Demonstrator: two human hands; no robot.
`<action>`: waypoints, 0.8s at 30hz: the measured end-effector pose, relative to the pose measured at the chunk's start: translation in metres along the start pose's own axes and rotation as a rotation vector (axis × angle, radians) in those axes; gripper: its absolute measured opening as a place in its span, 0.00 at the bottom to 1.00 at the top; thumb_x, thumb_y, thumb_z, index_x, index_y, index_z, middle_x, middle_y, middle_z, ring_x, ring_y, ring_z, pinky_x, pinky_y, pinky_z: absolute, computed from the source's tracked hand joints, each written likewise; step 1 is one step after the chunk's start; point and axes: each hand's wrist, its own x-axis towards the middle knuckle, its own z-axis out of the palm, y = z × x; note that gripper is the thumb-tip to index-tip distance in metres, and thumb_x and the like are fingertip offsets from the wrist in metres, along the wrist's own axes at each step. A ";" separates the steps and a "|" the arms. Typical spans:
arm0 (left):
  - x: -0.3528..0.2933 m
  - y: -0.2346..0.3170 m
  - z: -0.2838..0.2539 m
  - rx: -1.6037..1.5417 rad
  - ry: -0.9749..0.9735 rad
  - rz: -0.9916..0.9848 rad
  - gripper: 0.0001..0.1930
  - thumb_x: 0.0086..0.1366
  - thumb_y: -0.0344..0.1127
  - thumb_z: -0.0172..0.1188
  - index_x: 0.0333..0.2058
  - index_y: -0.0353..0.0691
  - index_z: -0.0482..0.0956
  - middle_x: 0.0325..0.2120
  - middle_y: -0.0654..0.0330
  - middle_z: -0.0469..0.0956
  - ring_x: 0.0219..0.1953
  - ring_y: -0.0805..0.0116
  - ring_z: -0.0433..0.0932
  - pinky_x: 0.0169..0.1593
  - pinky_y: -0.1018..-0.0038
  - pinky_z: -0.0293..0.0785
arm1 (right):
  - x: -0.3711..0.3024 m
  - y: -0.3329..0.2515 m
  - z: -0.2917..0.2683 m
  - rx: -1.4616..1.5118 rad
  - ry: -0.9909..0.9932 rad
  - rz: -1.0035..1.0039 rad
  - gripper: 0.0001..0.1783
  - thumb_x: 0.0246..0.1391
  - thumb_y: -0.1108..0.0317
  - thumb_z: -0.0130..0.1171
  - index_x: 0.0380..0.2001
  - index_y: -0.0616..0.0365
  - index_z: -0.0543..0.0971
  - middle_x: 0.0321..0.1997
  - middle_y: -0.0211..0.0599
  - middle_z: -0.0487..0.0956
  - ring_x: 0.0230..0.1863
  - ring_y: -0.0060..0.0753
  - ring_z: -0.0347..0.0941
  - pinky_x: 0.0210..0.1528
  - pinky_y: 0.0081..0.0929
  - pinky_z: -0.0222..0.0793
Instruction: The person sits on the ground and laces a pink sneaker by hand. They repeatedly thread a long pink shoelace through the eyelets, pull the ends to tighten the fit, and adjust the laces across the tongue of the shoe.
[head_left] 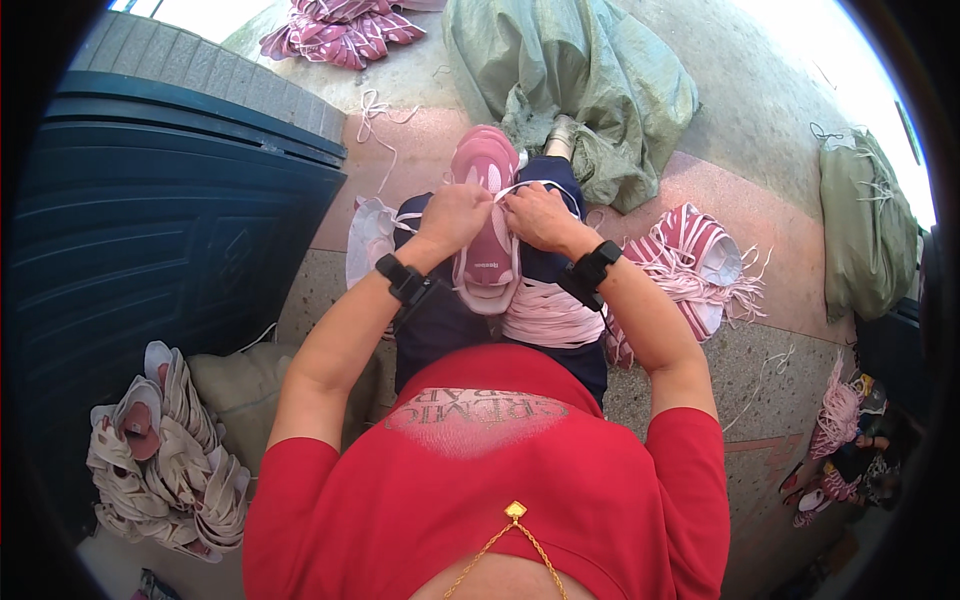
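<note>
A pink sneaker upper (488, 255) lies lengthwise over my lap, its toe pointing away from me and its tongue and collar towards me. Above its lacing area, a white shoelace (522, 186) arcs between my hands and trails off to the right. My left hand (455, 218) is closed, thumb and fingertips pinching the lace at the upper's eyelets. Close beside it, my right hand (543, 217) is closed too, pinching the same lace. A bundle of pale pink laces (553, 315) rests on my right thigh, under my right forearm.
Striped pink-and-white uppers (690, 262) are piled right of my legs. A white piece (370, 240) sits by my left knee. Green sacks (575, 80) stand ahead and at far right. White uppers (165, 455) lie stacked lower left, near a dark blue metal door (170, 220).
</note>
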 end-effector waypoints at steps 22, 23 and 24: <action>-0.001 0.022 0.018 0.398 -0.189 0.166 0.09 0.58 0.34 0.50 0.27 0.37 0.77 0.23 0.49 0.79 0.28 0.51 0.80 0.30 0.61 0.75 | -0.011 0.002 0.019 0.265 0.259 -0.059 0.13 0.48 0.67 0.53 0.38 0.55 0.77 0.39 0.40 0.77 0.46 0.46 0.69 0.45 0.43 0.65; -0.008 0.023 0.012 0.383 -0.201 0.158 0.09 0.58 0.34 0.50 0.26 0.36 0.76 0.22 0.49 0.78 0.26 0.51 0.79 0.30 0.62 0.75 | -0.015 -0.003 0.017 0.243 0.258 -0.037 0.13 0.48 0.66 0.55 0.40 0.52 0.78 0.39 0.39 0.76 0.47 0.44 0.68 0.46 0.41 0.65; -0.014 0.022 0.004 0.365 -0.206 0.157 0.09 0.58 0.34 0.50 0.26 0.36 0.76 0.21 0.49 0.78 0.25 0.51 0.79 0.29 0.62 0.74 | -0.019 -0.010 0.015 0.183 0.345 -0.078 0.13 0.47 0.66 0.55 0.39 0.51 0.78 0.39 0.39 0.76 0.47 0.43 0.68 0.47 0.40 0.64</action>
